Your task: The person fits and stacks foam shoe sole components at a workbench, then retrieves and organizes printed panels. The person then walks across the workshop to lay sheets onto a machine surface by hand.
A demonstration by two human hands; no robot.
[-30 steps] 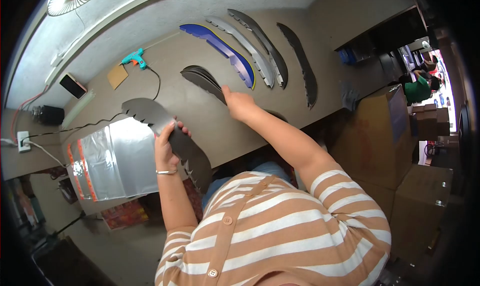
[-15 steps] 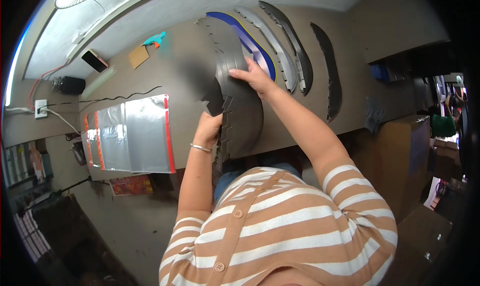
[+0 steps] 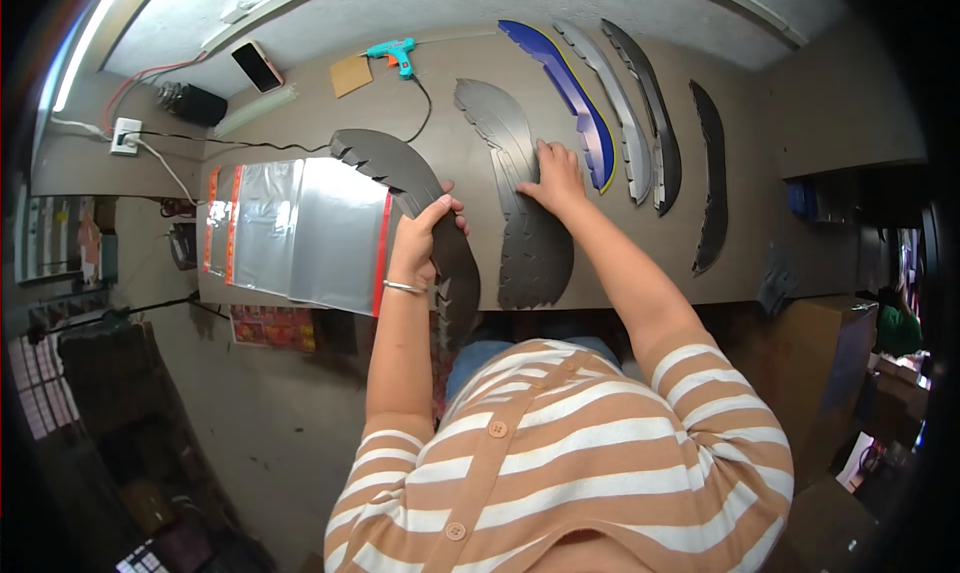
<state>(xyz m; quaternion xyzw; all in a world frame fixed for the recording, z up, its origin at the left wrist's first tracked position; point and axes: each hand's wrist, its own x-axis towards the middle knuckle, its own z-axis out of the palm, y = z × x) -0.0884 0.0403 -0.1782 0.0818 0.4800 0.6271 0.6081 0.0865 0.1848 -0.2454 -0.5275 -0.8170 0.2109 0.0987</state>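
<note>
- Strip (image 3: 402, 165), long axis toward upper left, is held by left hand (image 3: 422, 235).
- Panel (image 3: 537, 258) is touched by spread right hand (image 3: 558, 183).
- Table edge (image 3: 596, 301) is crossed by strip.

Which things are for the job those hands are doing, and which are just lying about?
For the job: dark curved piece in the left hand; dark notched material under the right hand; maybe the curved blue piece.

Probably just lying about: phone; teal glue gun; brown square.
</note>
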